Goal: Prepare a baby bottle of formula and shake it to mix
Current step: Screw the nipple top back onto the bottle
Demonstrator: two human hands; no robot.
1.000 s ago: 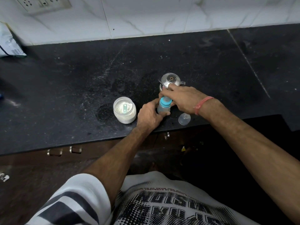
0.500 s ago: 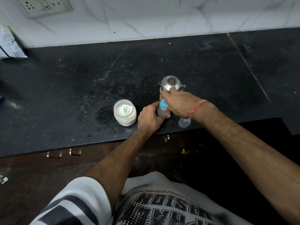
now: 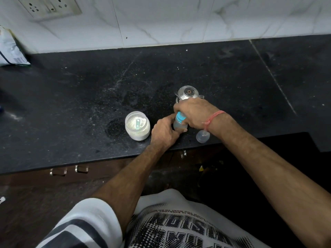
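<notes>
A small baby bottle [image 3: 179, 123] with a blue collar stands near the front edge of the black counter [image 3: 89, 97]. My left hand [image 3: 163, 132] grips its clear body from the left. My right hand [image 3: 194, 113] covers the top and grips the blue collar; the nipple is hidden under it. To the left stands an open jar of white formula powder [image 3: 137, 127] with a pale green scoop lying in it. The bottle's clear dome cap [image 3: 202, 136] lies on the counter just right of the bottle, under my right wrist.
A small steel kettle [image 3: 188, 93] stands right behind my right hand. A white packet [image 3: 10, 51] leans at the far left against the tiled wall. Below the counter's front edge are drawer handles [image 3: 69, 170].
My right hand has closed further over the bottle's top and turned at the blue collar. The left hand keeps its hold on the body. The bottle stays in place.
</notes>
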